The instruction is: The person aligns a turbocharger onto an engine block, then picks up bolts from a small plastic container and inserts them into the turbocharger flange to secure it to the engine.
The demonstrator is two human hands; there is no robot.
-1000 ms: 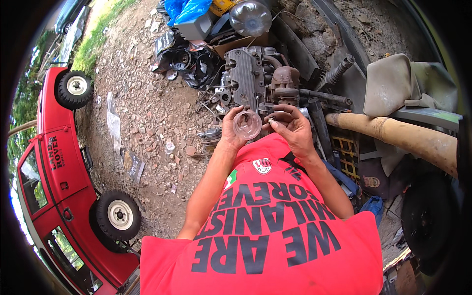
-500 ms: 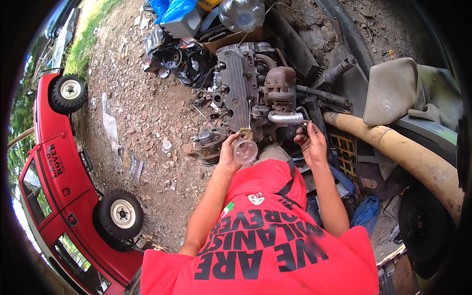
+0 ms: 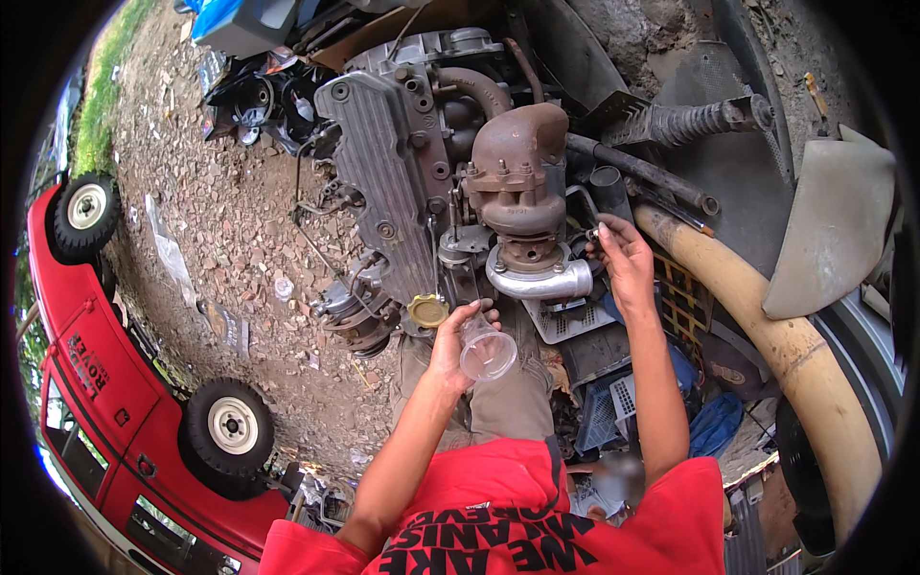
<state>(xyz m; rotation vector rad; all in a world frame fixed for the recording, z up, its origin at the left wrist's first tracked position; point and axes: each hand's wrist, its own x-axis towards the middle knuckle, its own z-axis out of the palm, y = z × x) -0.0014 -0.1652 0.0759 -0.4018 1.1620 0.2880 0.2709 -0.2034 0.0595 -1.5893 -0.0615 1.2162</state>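
My left hand [image 3: 458, 337] is closed around a clear plastic cup [image 3: 490, 356], its round rim facing up toward me. Just beyond that hand sits a yellow oil filler cap [image 3: 427, 310] at the near end of the engine's ribbed valve cover [image 3: 376, 172]. My right hand [image 3: 625, 261] is raised to the right of the turbocharger [image 3: 517, 177], fingers pinched. A thin bent metal rod [image 3: 581, 195] runs up from those fingertips, which hide its lower end. The turbocharger's rusty upper housing stands over a silver compressor housing [image 3: 546, 280].
A thick bamboo pole [image 3: 767, 316] slants along the right, near a coil-over shock absorber [image 3: 704, 123] and metal pipes. Plastic baskets [image 3: 599, 417] lie below my right forearm. Black bags with parts [image 3: 259, 101] rest at the upper left. A red off-road vehicle [image 3: 115, 383] stands left on gravel.
The view has moved closer over the engine, which now looks larger. The bent rod above my right hand shows more plainly. My left hand keeps hold of the cup.
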